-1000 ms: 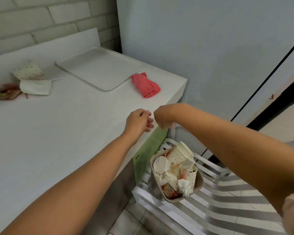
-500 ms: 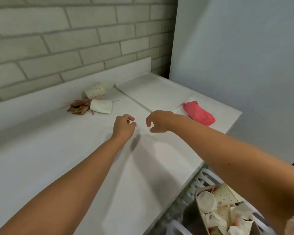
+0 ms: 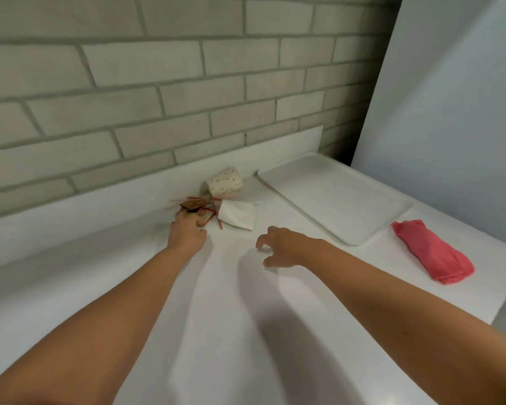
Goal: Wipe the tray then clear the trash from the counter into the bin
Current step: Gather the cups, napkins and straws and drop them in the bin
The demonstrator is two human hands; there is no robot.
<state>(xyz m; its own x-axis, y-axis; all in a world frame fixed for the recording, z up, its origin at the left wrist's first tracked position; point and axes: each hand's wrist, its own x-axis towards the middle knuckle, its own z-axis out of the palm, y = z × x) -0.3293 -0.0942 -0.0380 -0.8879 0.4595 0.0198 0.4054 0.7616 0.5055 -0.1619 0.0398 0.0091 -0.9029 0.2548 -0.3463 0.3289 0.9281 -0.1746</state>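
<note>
Brown wrappers (image 3: 192,204) at frame center sit under the left hand (image 3: 187,233), fingers closing on them; cups (image 3: 236,213) lie beside. Right hand (image 3: 284,248) hangs spread, empty. Trash-clearing step; next, grab it all.

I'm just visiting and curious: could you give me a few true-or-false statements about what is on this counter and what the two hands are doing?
1. The pink cloth lies on the tray. False: it lies on the counter beside the tray.
2. The dotted paper cup lies on its side near the wall. True.
3. The left hand is at the brown wrappers. True.
4. The right hand holds the white cup. False: it is open and empty, short of that cup.
5. The tray bears nothing. True.
</note>
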